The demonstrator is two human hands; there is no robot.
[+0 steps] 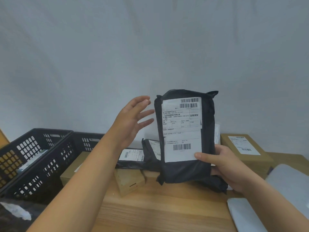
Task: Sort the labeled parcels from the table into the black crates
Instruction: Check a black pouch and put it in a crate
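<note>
Parcel (184,171): by which hand is it gripped?

— By the right hand (224,166). The lower right edge is clasped, and the thumb (203,155) is laid across the bottom corner of the white label (182,118). The fingers are hidden behind the black wrapping. The parcel is held upright above the table (158,210), with the label turned toward the camera.

— And the left hand (132,118)?

— It is held up just beside the parcel's left edge, palm turned toward it, fingers straight and spread. Nothing is held in it, and no contact with the parcel can be made out.

— What is seen around the parcel?

— Two labelled black bags (133,156) are laid on the table behind it, one partly covered by it. A small box (128,183) is set just in front of them. A big box (245,148) with a label is placed at the right by the wall, and grey pouches (287,181) are laid near the right edge.

— Where are the crates (41,168)?

— Two are set side by side at the left, touching. A low box (73,169) is placed just beside the nearer one. Something pale is glimpsed through the holes of the farther one, but it cannot be identified.
</note>
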